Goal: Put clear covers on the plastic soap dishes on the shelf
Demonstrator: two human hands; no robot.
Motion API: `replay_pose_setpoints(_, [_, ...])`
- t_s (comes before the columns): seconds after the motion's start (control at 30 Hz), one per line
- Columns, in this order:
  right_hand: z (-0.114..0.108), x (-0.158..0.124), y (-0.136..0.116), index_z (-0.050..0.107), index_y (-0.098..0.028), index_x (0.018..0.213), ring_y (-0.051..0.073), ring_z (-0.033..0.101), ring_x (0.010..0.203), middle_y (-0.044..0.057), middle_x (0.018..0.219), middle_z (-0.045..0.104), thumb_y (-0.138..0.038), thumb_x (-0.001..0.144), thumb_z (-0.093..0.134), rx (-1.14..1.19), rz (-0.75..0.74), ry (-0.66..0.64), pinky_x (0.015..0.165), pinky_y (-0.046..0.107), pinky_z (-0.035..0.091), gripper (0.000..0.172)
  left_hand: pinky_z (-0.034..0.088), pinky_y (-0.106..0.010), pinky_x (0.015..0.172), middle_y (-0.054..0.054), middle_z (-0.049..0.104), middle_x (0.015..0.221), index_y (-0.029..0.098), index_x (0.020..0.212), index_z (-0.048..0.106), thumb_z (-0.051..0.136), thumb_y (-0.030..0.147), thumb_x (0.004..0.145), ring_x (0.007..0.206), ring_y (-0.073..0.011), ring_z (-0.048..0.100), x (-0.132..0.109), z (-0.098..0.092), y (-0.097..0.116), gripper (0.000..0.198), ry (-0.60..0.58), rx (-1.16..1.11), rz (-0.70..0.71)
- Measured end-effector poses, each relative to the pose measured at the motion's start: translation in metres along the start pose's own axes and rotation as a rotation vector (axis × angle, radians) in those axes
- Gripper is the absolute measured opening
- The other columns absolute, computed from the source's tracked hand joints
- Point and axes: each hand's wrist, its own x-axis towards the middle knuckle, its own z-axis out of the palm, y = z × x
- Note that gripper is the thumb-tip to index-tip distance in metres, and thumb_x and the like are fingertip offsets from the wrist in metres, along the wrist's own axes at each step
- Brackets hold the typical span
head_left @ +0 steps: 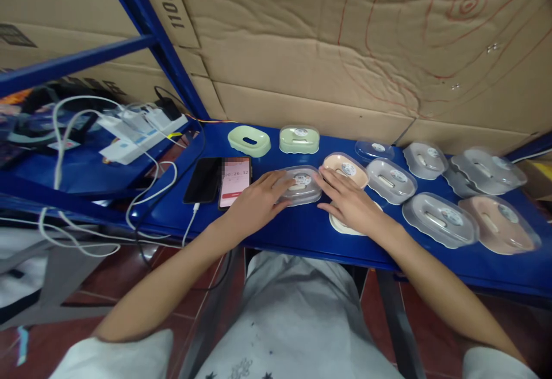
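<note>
left hand (257, 199): palm-down, extended | right hand (350, 199): palm-down, spread | forearms (172, 281): converging

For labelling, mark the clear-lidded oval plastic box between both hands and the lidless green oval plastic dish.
Clear-lidded box (304, 192): head view, lid front.
Lidless green dish (254, 150): head view, front wall.

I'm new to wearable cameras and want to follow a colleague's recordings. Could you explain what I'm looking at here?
Happily. There is no machine here: these are a person's own bare hands, seen from a camera on their head looking forward and down.

On the blue table, the left hand has its fingers on a clear-lidded dish. The right hand reaches to its other side; whether it grips is unclear. Neither hand lifts anything.

Behind are a lidless green dish and a lidded green dish. More lidded dishes sit beyond the right hand, and a lit phone lies beside the left.
</note>
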Motion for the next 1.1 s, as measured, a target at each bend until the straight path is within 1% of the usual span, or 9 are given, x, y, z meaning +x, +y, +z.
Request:
replay_pose_setpoints(0.1, [0.011,0.009,0.005,0.032,-0.024,0.172,0.034,0.042,0.159,0.016,0.171,0.044,-0.030,0.108,0.059,-0.017,-0.024,-0.039,0.130,0.061,0.039,0.070,0.056,-0.057,0.116,-0.018,0.062,0.149,0.020,0.146,0.061,0.066,0.026,0.104,0.141,-0.0355,0.061,-0.004,0.004,-0.001,0.043,0.013,0.012,0.008])
replay_pose_setpoints(0.37, [0.035,0.003,0.005,0.042,-0.023,0.168,0.030,0.046,0.157,0.014,0.168,0.049,-0.011,0.108,0.048,-0.048,-0.016,0.034,0.130,0.056,0.041,0.061,0.054,-0.054,0.120,-0.021,0.062,0.154,0.015,0.152,0.058,0.055,0.032,0.111,0.151,-0.0370,0.054,-0.019,0.025,-0.002,0.045,0.039,0.116,0.050])
replay_pose_setpoints(0.57, [0.001,-0.003,-0.010,0.047,-0.017,0.163,0.029,0.050,0.154,0.015,0.164,0.054,-0.028,0.112,0.049,-0.053,-0.005,0.059,0.129,0.053,0.041,0.052,0.055,-0.051,0.118,-0.022,0.059,0.156,0.014,0.148,0.061,0.058,0.029,0.109,0.150,-0.0354,0.055,-0.005,0.018,-0.009,0.042,0.028,0.087,0.023])
replay_pose_setpoints(0.7, [-0.025,-0.047,-0.023,0.058,-0.020,0.153,0.029,0.066,0.136,0.012,0.147,0.070,-0.036,0.112,0.051,-0.074,0.160,0.088,0.118,0.052,0.050,0.044,0.056,-0.051,0.117,-0.020,0.060,0.154,0.017,0.147,0.061,0.062,0.026,0.106,0.146,-0.0343,0.058,0.017,0.019,-0.020,0.042,0.019,0.089,-0.015])
replay_pose_setpoints(0.8, [-0.023,-0.080,-0.030,0.067,-0.020,0.141,0.032,0.071,0.124,0.013,0.135,0.075,-0.040,0.112,0.051,-0.123,0.273,0.051,0.107,0.055,0.056,0.038,0.050,-0.053,0.122,-0.019,0.057,0.157,0.018,0.150,0.059,0.059,0.026,0.107,0.148,-0.0336,0.056,0.036,0.026,-0.028,0.043,0.004,0.060,0.002])
replay_pose_setpoints(0.87, [-0.014,-0.089,-0.035,0.065,-0.020,0.145,0.033,0.070,0.128,0.015,0.140,0.073,-0.042,0.112,0.052,-0.104,0.281,0.017,0.106,0.055,0.058,0.042,0.045,-0.055,0.125,-0.021,0.053,0.161,0.016,0.154,0.055,0.055,0.026,0.108,0.152,-0.0341,0.051,0.049,0.033,-0.034,0.046,-0.020,0.022,0.020])
replay_pose_setpoints(0.97, [0.000,-0.081,-0.046,0.048,-0.024,0.163,0.033,0.063,0.141,0.016,0.155,0.063,-0.041,0.111,0.054,-0.017,0.218,-0.013,0.111,0.055,0.058,0.055,0.041,-0.056,0.127,-0.024,0.041,0.170,0.013,0.162,0.045,0.048,0.026,0.110,0.161,-0.0350,0.040,0.064,0.037,-0.048,0.054,-0.067,-0.066,0.096])
replay_pose_setpoints(1.03, [0.004,-0.068,-0.051,0.035,-0.026,0.170,0.031,0.057,0.148,0.015,0.162,0.056,-0.036,0.111,0.053,0.036,0.148,-0.012,0.116,0.056,0.055,0.063,0.040,-0.055,0.128,-0.023,0.033,0.175,0.013,0.166,0.038,0.042,0.024,0.110,0.164,-0.0332,0.033,0.069,0.033,-0.062,0.057,-0.056,-0.111,0.150])
replay_pose_setpoints(1.1, [0.001,-0.057,-0.049,0.028,-0.028,0.173,0.029,0.053,0.152,0.014,0.166,0.051,-0.031,0.111,0.051,0.075,0.088,0.007,0.121,0.056,0.052,0.066,0.041,-0.054,0.128,-0.022,0.036,0.174,0.014,0.166,0.039,0.039,0.017,0.106,0.163,-0.0307,0.036,0.069,0.022,-0.080,0.060,-0.012,-0.102,0.141])
